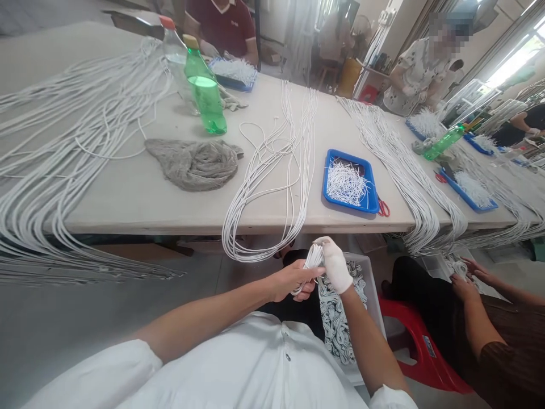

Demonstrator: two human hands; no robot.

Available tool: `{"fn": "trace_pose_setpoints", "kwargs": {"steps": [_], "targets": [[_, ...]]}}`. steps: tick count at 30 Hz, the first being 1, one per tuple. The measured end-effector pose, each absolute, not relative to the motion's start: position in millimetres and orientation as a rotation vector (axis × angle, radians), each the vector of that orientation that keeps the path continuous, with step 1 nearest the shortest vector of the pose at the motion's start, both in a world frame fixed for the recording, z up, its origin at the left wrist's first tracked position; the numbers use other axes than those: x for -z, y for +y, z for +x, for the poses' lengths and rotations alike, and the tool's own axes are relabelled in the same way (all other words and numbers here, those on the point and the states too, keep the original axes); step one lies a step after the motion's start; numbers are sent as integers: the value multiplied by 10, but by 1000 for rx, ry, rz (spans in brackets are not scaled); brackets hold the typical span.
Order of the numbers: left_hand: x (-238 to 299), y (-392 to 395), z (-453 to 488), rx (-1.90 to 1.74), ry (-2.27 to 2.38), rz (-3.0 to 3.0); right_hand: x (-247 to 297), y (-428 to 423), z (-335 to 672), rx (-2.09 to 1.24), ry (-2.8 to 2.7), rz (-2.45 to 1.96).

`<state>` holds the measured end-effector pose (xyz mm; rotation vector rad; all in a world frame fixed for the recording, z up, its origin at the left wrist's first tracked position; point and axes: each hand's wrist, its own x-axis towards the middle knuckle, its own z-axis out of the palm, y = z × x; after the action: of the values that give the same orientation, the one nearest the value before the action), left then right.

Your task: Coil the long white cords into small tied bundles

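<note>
Left hand [293, 282] curled round white cord bundle [313, 262]; bandaged right hand [335, 264] pressed against it; open room below table edge [255, 229].

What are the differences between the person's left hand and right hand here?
The left hand is bare, while the right hand is wrapped in white material. The left hand curls around the lower part of the bundle of white cords, while the right hand sits at the bundle's upper end. Both hands are on the same bundle.
</note>
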<state>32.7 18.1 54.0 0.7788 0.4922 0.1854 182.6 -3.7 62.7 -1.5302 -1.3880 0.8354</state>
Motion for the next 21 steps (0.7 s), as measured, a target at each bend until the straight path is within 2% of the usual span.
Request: {"fn": "trace_pose_setpoints", "kwargs": {"steps": [6,13,16,21], "targets": [[-524,213,325,-280,503,755,-740,-454,1874,-659,-1759,-1718],[-541,213,308,-227,469,749,-703,-507,1849,-453,-2039,-1628],[-534,258,249,-153,368,886,-742,-520,1853,-644,-1903,-1610],[-511,256,224,-71,467,924,-675,-583,1757,-1287,-1192,-1489]]}}
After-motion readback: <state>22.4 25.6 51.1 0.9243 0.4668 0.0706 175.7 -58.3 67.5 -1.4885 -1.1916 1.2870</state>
